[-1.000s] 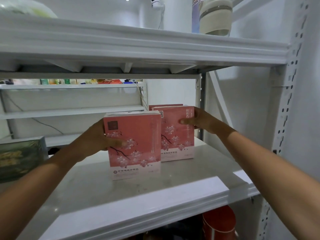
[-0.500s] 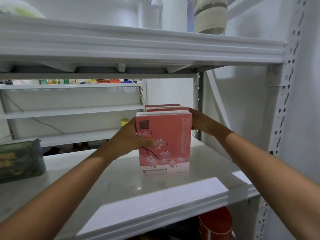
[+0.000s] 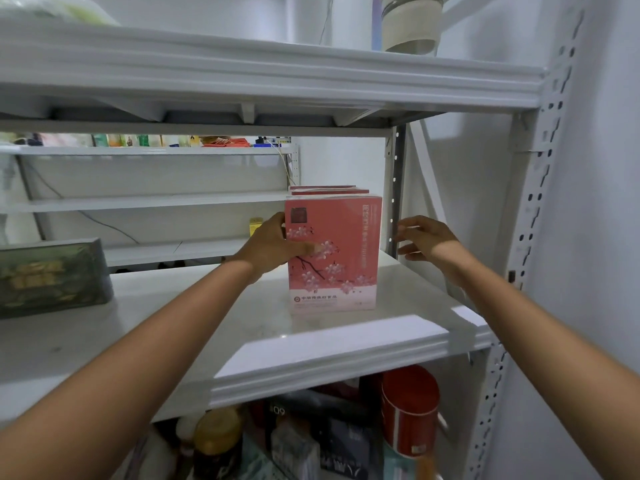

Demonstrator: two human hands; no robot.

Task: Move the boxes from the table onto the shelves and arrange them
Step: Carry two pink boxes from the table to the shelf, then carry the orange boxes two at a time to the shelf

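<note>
Head view: the pink box (image 3: 334, 251) is standing upright on the shelf (image 3: 311, 348), toward its right end, directly in front of the rear boxes (image 3: 325, 189), whose tops alone are showing. The left hand (image 3: 273, 245) is gripping the pink box's left edge, thumb lying across its flowered face. The right hand (image 3: 424, 237) is hovering just right of the box, fingers loosely spread, holding nothing. A green box (image 3: 52, 277) is sitting at the shelf's left end, well apart. A red tin (image 3: 410, 407) is standing one level below.
</note>
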